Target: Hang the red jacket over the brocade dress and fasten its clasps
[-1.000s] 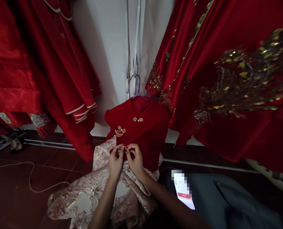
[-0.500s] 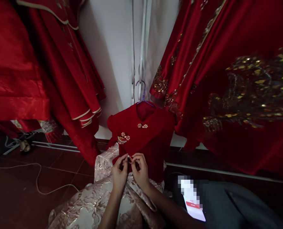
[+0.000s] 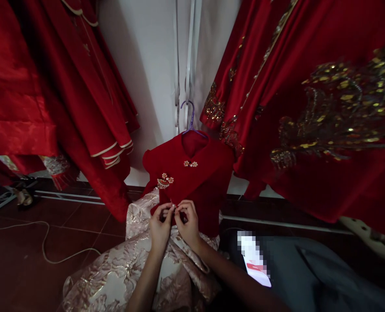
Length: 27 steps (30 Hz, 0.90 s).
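Left hand (image 3: 160,227): thumb and finger pinched narrow on left side of small beaded clasp (image 3: 173,206). Clasp low on front of red vest (image 3: 200,188), below brooch (image 3: 165,181) and slightly right of it, directly between both hands' fingertips; neither hand clearly nearer. Clasp's long axis too covered to tell. Right hand (image 3: 189,224): pinched narrow on clasp's right side. Vest on purple hanger (image 3: 191,123).

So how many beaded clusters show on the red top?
3: the upper cluster near the neckline, the middle cluster lower left, the lowest cluster where left hand and right hand meet, partly hidden. More may be covered.
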Each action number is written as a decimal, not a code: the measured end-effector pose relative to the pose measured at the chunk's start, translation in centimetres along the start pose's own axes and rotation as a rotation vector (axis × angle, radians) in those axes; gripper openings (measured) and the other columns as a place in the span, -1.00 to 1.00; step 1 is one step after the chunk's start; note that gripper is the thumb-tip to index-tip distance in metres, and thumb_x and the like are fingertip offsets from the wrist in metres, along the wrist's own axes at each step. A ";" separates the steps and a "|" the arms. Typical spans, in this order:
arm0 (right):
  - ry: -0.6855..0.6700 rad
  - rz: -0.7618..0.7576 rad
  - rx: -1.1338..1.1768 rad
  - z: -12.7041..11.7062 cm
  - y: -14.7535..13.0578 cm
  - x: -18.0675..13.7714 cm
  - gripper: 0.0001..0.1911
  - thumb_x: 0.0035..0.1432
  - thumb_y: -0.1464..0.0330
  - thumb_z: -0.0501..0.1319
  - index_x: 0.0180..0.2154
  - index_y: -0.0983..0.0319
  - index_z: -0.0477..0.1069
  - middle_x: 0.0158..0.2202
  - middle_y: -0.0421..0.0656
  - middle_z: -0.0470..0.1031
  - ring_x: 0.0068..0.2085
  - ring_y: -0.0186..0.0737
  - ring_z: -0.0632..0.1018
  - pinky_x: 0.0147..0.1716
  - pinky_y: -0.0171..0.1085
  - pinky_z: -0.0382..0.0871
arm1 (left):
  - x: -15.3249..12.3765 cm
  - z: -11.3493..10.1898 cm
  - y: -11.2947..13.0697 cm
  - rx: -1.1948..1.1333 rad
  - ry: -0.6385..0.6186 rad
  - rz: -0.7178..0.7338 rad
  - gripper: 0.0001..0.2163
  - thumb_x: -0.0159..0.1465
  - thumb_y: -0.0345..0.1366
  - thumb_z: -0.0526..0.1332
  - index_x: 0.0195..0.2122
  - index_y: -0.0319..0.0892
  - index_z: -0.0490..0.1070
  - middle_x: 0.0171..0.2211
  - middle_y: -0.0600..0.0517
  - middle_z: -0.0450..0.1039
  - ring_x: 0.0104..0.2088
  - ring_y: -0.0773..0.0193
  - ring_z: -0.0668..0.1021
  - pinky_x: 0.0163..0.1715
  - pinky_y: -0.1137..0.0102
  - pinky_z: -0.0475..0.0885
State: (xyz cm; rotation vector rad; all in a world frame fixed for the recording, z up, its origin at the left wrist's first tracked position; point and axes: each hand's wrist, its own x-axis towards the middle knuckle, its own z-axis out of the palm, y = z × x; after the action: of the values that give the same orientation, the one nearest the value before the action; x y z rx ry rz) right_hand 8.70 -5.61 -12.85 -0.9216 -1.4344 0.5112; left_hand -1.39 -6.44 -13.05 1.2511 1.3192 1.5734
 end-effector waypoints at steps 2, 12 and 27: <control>0.004 0.008 0.007 0.0 0.2 0.1 -0.86 0.03 0.55 0.11 -0.36 0.22 0.29 -0.28 -0.12 0.28 -0.24 -0.25 0.39 -0.34 -0.29 0.35 | 0.1 0.1 -0.1 0.000 0.006 0.022 -0.75 0.12 -0.19 0.24 -0.22 -0.20 0.42 -0.29 -0.03 0.50 -0.34 0.29 0.55 -0.29 0.40 0.45; 0.007 0.029 0.029 -0.1 0.3 0.3 -0.85 0.04 0.57 0.08 -0.37 0.21 0.27 -0.30 -0.14 0.26 -0.26 -0.26 0.37 -0.33 -0.29 0.33 | 0.4 0.6 0.0 0.028 -0.005 0.058 -0.79 0.14 -0.20 0.23 -0.25 -0.21 0.38 -0.33 -0.01 0.47 -0.36 0.31 0.52 -0.32 0.40 0.44; 0.006 0.031 0.038 0.5 1.4 0.0 -0.86 0.03 0.55 0.08 -0.36 0.21 0.26 -0.30 -0.14 0.25 -0.30 -0.27 0.38 -0.37 -0.31 0.35 | 0.5 0.5 0.4 0.025 0.015 0.006 -0.78 0.09 -0.18 0.26 -0.33 -0.22 0.39 -0.42 0.00 0.47 -0.42 0.31 0.52 -0.40 0.44 0.43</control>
State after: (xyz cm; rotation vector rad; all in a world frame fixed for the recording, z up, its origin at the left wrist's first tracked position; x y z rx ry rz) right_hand 8.59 -4.67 -14.02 -0.9155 -1.4024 0.5566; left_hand -1.04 -5.91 -12.53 1.2621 1.3495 1.5782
